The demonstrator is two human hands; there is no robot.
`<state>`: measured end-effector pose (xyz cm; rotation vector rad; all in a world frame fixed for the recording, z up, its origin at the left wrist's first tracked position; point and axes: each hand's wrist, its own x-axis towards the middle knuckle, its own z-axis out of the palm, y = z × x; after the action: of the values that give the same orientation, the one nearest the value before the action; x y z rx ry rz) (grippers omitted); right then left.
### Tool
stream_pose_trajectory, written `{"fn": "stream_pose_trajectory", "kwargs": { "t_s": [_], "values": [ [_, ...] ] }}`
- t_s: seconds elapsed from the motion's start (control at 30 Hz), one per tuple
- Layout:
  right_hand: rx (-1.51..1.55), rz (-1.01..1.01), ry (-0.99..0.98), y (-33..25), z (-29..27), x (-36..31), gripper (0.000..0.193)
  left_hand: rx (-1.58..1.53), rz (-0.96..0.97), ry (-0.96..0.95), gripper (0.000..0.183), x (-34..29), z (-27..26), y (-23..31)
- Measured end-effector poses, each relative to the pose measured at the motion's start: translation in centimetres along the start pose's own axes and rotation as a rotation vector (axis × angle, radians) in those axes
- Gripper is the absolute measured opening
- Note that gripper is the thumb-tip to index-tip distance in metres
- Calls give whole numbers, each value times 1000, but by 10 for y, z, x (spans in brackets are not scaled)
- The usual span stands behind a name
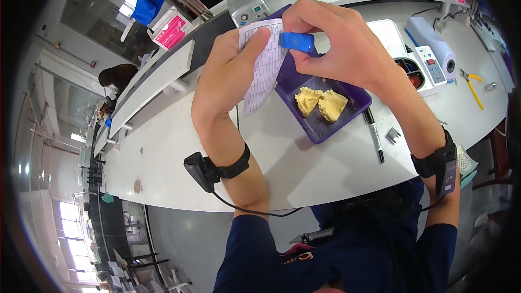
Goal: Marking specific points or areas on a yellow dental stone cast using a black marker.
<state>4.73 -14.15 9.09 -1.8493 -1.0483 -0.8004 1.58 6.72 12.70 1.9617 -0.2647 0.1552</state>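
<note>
Block (297,42) (blue) sits between fingers (297,17) of right hand (351,42).

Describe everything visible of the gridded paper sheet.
The gridded paper sheet is thin and white with dark lines. It is held above the bench, tilted and slightly curved, lower end free. The left hand grips it, thumb across its face. A blue object in the right hand sits at its right edge; contact is unclear.

Gridded sheet (261,78) partly behind left hand (225,73); print (276,27) too small.
</note>
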Motion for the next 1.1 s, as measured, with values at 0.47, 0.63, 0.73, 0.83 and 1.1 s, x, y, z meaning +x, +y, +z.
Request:
{"fn": "stream_pose_trajectory", "kwargs": {
  "t_s": [0.47,0.63,0.73,0.83,1.1],
  "values": [
    [-114,-23,142,-9,-22,-50,22,100,226,-197,33,31,33,-32],
    [-203,470,128,-46,-73,-150,19,643,88,-481,34,53,71,-86],
    [-260,692,63,-60,-85,-200,20,891,-93,-517,40,49,75,-93],
    [-283,766,-3,-60,-88,-230,18,986,-217,-532,45,41,73,-81],
    [-281,823,-47,-51,-92,-253,18,1045,-297,-579,45,41,84,-73]
  ]
}}
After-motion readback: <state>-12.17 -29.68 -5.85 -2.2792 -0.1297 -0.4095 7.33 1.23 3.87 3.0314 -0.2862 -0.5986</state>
